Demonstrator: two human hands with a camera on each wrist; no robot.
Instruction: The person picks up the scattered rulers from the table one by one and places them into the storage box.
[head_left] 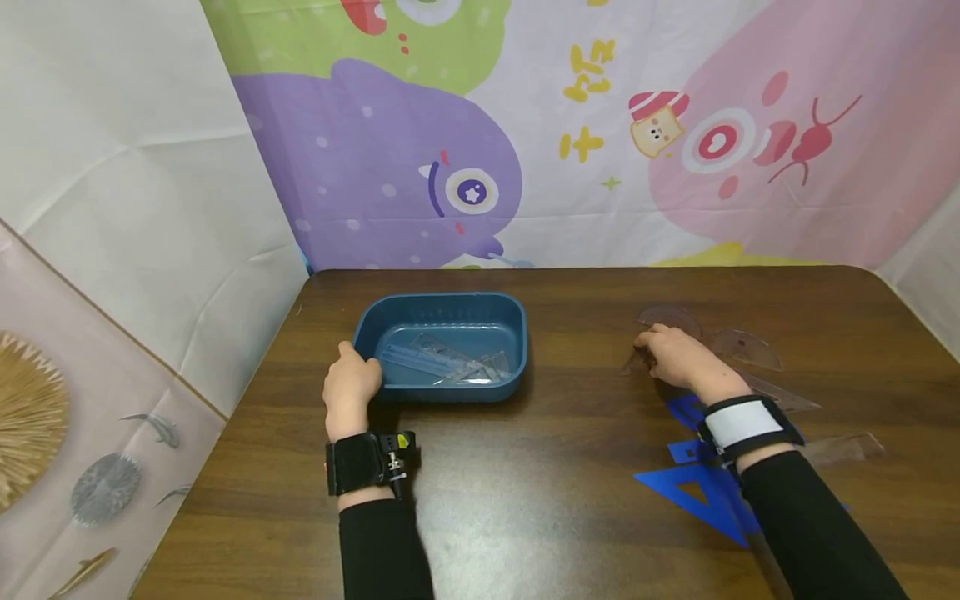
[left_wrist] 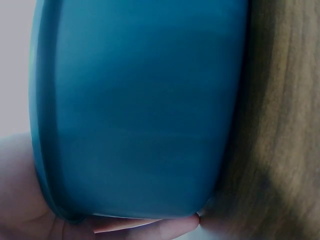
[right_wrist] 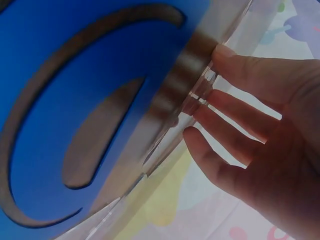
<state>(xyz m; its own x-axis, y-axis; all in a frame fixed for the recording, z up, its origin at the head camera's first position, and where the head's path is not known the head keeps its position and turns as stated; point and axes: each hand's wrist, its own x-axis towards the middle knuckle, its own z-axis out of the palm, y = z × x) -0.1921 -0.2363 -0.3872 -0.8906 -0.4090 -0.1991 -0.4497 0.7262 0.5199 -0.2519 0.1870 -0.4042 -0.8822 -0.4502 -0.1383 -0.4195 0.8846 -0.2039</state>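
Note:
My left hand [head_left: 351, 382] grips the left end of a dark blue plastic tray [head_left: 517, 333]. In the left wrist view the fingers curl round the tray wall [left_wrist: 140, 110]. Several clear rulers and set squares [head_left: 450, 362] lie inside it. At the right, my right hand [head_left: 686, 360] reaches down with its fingertips at a clear set square [head_left: 632, 362], partly hidden beneath them. The right wrist view shows the fingers fairly straight and spaced apart along a clear plastic edge. Behind that hand lie two clear protractors [head_left: 746, 348].
Blue drawing templates, among them a set square [head_left: 675, 487], lie under the right forearm, which hides part of them. Another clear set square [head_left: 783, 392] and a clear ruler [head_left: 843, 448] are to the right. A cartoon-printed cloth [head_left: 570, 208] hangs behind the wooden table [head_left: 487, 467].

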